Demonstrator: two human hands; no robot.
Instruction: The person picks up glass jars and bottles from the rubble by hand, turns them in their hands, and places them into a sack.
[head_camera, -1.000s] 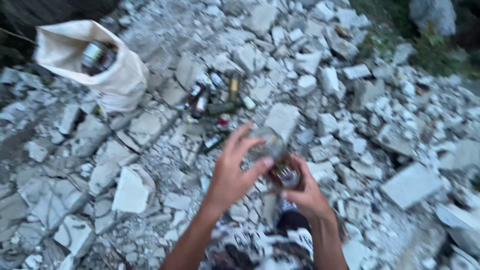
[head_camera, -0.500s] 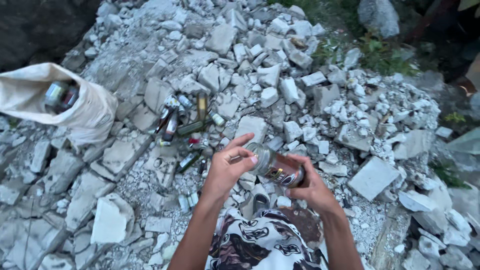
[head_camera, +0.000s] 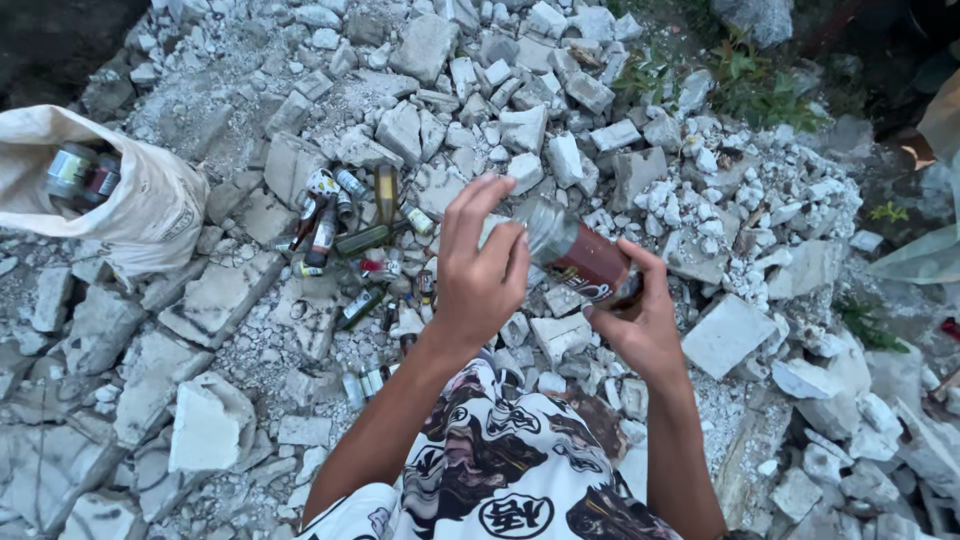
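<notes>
- Both hands and the jar have risen toward the centre of the frame since half a second ago, and the jar now tilts with its mouth up and to the left.
- Right hand (head_camera: 645, 325) grips the lower end of the jar (head_camera: 585, 258), fingers wrapped round its dark label.
- Left hand (head_camera: 483, 265) is at the jar's clear glass mouth, fingers curled over the rim; whether it pinches a lid or only touches the glass cannot be told.
- Below the hands lies grey rubble (head_camera: 720, 335), broken slabs and chunks filling the frame.
- Left of centre, a cluster of bottles (head_camera: 345, 225) lies among the stones.
- At the upper left edge, a pale sack (head_camera: 150, 215) lies open with cans showing inside.
- Judging the step: keeping the right hand firm and low on the jar while the left works at the mouth should stop the glass slipping onto the stones.
</notes>
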